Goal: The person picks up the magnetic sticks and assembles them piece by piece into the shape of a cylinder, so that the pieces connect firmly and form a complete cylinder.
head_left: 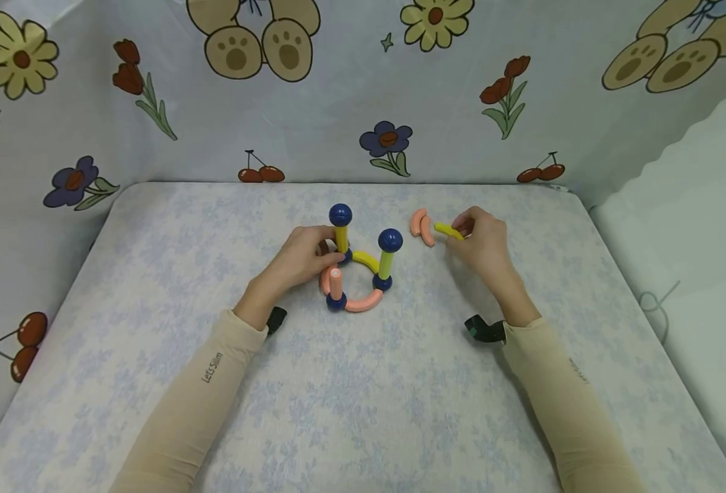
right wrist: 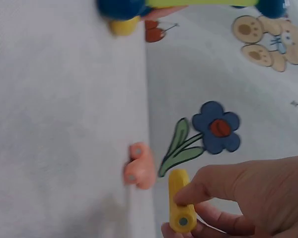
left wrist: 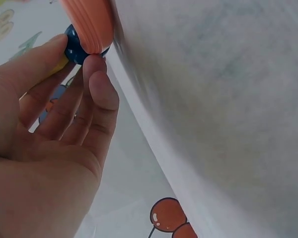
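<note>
A ring of curved magnetic rods, pink (head_left: 365, 302) and yellow (head_left: 366, 259), joined by blue balls (head_left: 382, 282), sits on the table. From it rise a yellow post (head_left: 341, 238) and a yellow-green post (head_left: 385, 265), each topped by a blue ball, and a pink post (head_left: 335, 283) with a bare top. My left hand (head_left: 304, 257) pinches the blue ball (left wrist: 75, 45) at the foot of the yellow post. To the right, my right hand (head_left: 480, 239) holds a yellow curved rod (right wrist: 182, 201) between thumb and fingers, off the ring.
Two loose pink curved rods (head_left: 421, 226) lie side by side between the ring and my right hand. The table (head_left: 363, 397) has a pale blue patterned cover. Behind it hangs a printed curtain (head_left: 326, 116). A thin cord (head_left: 655, 308) shows beyond the right edge.
</note>
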Tool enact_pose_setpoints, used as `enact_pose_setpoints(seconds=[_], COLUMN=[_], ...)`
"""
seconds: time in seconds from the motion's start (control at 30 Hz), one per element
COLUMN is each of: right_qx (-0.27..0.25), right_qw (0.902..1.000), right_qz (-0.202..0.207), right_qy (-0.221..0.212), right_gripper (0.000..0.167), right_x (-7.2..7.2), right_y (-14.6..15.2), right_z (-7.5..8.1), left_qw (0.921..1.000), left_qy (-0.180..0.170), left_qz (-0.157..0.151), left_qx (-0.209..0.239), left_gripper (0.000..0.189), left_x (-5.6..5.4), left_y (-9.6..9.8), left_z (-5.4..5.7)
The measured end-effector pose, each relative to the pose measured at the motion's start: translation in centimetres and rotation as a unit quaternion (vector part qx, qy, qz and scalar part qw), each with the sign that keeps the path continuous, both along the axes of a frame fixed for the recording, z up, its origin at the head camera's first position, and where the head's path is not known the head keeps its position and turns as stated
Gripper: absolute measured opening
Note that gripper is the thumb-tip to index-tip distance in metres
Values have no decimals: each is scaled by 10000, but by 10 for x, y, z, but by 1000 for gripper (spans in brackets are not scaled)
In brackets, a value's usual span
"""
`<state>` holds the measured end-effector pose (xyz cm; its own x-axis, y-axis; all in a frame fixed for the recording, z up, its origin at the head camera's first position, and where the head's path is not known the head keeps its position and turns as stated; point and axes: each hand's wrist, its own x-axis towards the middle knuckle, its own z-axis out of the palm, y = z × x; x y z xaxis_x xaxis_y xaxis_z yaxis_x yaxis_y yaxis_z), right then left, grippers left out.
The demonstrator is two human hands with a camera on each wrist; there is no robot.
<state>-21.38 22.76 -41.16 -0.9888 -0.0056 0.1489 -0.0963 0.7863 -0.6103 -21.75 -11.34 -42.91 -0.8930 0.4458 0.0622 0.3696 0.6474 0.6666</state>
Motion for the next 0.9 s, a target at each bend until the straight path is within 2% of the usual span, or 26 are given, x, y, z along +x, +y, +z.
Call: enact_pose_setpoints(seconds=[0.23,0.43,0.63,0.9], right_qx=[-456,-1004,-1523,-1903], right_qw=[9979,9894,9791,9709], right_qz=[232,812,1234,1431], right_qy=[390,660,544,252], right_gripper=[25,24,20,19], right_x=[11,29,38,41], right_y=[-17,-41,-52,-60], right_z=[25,40,43,42], left_qw=[9996,9981,9963,9952], left_qy=[13,-136,-233,-142], left_qz=[-287,-595,-823,-960], left_qx=[27,83,126,84], left_gripper=[17,18,25,20], left_x=[3,7,11,11], left_y=[5,13,20,23], left_z=[1,2,2,0])
